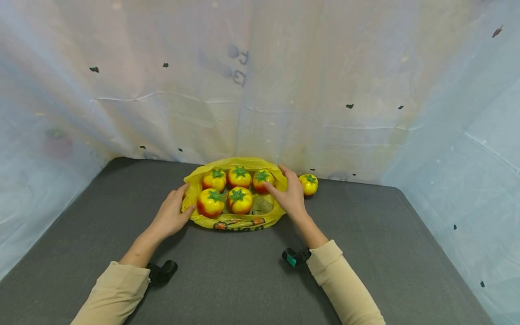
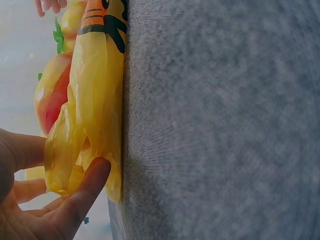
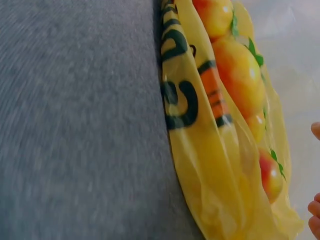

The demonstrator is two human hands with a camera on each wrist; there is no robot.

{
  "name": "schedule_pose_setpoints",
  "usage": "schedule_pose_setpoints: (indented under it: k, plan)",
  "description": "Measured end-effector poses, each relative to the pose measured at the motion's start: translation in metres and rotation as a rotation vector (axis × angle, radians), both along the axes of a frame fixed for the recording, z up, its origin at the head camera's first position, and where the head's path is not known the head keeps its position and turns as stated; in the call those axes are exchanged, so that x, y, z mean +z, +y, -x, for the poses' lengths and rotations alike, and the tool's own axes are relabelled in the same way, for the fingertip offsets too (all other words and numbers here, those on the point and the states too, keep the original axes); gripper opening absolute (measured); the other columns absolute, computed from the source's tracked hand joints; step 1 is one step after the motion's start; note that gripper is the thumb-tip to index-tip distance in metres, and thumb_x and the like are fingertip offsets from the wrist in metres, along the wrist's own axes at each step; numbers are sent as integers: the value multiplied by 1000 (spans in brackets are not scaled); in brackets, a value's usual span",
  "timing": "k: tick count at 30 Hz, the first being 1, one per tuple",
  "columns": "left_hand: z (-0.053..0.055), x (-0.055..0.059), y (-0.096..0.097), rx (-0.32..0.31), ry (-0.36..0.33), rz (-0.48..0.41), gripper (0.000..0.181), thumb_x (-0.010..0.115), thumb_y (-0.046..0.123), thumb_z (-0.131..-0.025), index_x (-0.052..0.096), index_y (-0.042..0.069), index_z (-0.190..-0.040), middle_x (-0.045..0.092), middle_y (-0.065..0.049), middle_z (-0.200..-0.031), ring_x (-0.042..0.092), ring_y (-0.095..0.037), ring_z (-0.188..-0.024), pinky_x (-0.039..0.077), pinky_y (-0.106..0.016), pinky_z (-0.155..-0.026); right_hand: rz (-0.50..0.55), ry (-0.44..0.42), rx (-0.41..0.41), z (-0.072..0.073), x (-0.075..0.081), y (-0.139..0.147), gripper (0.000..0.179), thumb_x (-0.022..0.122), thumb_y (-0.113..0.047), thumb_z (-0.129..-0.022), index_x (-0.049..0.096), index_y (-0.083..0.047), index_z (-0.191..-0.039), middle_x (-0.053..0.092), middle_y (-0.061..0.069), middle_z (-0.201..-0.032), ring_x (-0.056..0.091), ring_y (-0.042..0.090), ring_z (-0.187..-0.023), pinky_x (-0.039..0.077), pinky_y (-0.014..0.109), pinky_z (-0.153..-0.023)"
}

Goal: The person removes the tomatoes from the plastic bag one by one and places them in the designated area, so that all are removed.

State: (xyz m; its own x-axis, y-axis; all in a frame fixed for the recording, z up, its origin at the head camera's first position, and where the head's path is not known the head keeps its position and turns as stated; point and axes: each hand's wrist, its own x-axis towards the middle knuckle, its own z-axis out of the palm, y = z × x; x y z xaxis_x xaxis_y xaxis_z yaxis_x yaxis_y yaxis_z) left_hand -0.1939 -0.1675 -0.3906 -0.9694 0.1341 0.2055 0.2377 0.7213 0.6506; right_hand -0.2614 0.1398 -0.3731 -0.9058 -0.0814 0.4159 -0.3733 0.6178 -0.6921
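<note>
A yellow plastic bag [image 1: 237, 222] lies on the table with its mouth spread wide. Inside are several red-and-yellow tomatoes [image 1: 210, 203] with green leafy tops, smooth and shiny like toys. My left hand [image 1: 171, 215] holds the bag's left rim; the left wrist view shows the yellow film [image 2: 60, 155] between thumb and fingers. At the bag's right end is my right hand [image 1: 290, 194], its thumb over the back right tomato [image 1: 262, 175]. Fingertips [image 3: 315, 215] in the right wrist view look apart from the bag. Another tomato [image 1: 308, 185] sits outside, right of the bag.
The dark grey table [image 1: 235, 280] stretches out to both sides and in front of the bag. A pale, stained sheet [image 1: 284, 90] hangs along the back edge and the sides. Black bands [image 1: 162, 272] sit on both wrists.
</note>
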Motion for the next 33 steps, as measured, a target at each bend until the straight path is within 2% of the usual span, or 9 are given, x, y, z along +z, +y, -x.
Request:
schedule_pose_setpoints:
  k: [8,15,25,33]
  plan:
    - [-1,-1,-1,7,6,5,65,58,7,-93,25,-12,-145,44,-35,-124,48,-44,-107,41,-56,-86,-52,-44,34,8,-7,-14,67,72,-31,-86,44,-7,-142,48,16,-140,46,33,-127,38,50,-103]
    - [-1,-1,-1,0,12,4,65,58,8,-93,25,-12,-145,43,-35,-126,48,-45,-109,40,-58,-88,-78,-86,5,15,-13,-16,69,73,-31,-85,44,-7,-142,45,18,-142,43,36,-128,35,52,-106]
    - [-1,-2,0,-6,19,3,64,58,7,-93,25,-13,-144,42,-37,-128,47,-46,-110,40,-58,-89,-104,-120,-8,22,-22,-16,70,75,-30,-84,44,-4,-142,47,21,-139,47,38,-125,39,50,-102]
    - [-2,-1,-1,-13,18,-10,64,58,7,-93,25,-14,-144,41,-37,-129,46,-47,-113,39,-59,-91,-125,-156,-11,25,-23,-16,68,74,-27,-84,44,-2,-141,47,23,-138,47,39,-124,39,50,-102]
